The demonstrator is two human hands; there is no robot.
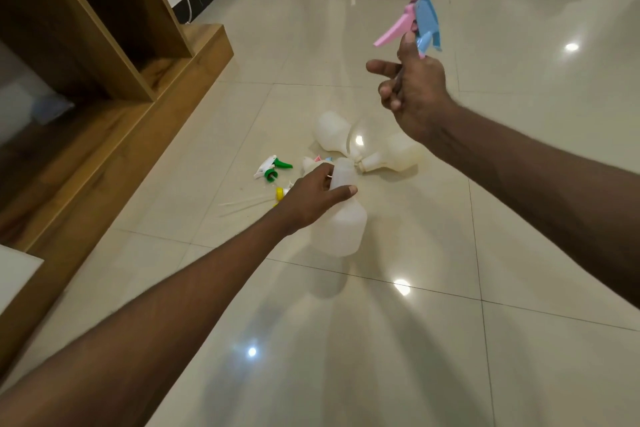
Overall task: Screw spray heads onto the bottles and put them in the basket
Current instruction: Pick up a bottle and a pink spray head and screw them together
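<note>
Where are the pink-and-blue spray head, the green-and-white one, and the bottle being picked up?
pink-and-blue spray head (420,15), head view, blue body.
green-and-white spray head (272,167), head view, middle.
bottle (341,229), head view, wide body.

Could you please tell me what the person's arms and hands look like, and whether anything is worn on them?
Both forearms are bare as far as the picture shows: no sleeves in view. The left hand and right hand wear no gloves, and no watch, bracelet or ring is visible.

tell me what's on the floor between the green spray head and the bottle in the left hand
In the head view, a yellow spray head lies between the green spray head and the bottle in the left hand; its thin tube points left.
</note>
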